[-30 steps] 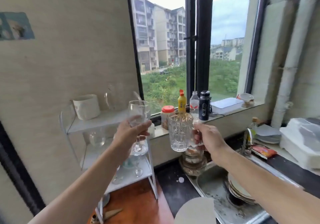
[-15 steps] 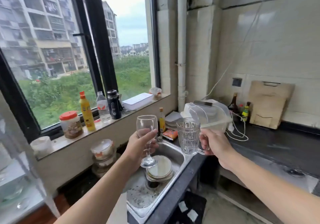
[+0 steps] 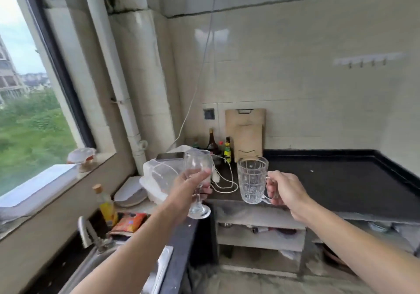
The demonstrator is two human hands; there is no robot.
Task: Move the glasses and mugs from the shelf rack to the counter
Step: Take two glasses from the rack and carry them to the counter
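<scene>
Wine glass [image 3: 197, 167] and glass mug [image 3: 251, 180] are both held in the air in front of a dark worktop [image 3: 329, 184], neither one set down yet. The left hand [image 3: 189, 188] has its fingers and thumb curled round the lower bowl and the top of the stem, so the round foot hangs free below it. The right hand [image 3: 284, 191] has its fingers closed round the mug's handle. Both pieces hover by the near left corner of the worktop, the wine glass to the left of the mug, the two close but not touching. The wine glass stands upright, mouth up and foot down, its long axis close to vertical. The mug is upright too, mouth up, its handle pointing right into the hand. The task looks to be mid-carry: these two pieces have reached the worktop and need only to be lowered onto it. The shelf rack is out of view, so what is left on it cannot be told. Wooden cutting boards [image 3: 246, 130] and sauce bottles [image 3: 212, 140] stand along the far left edge of the worktop
</scene>
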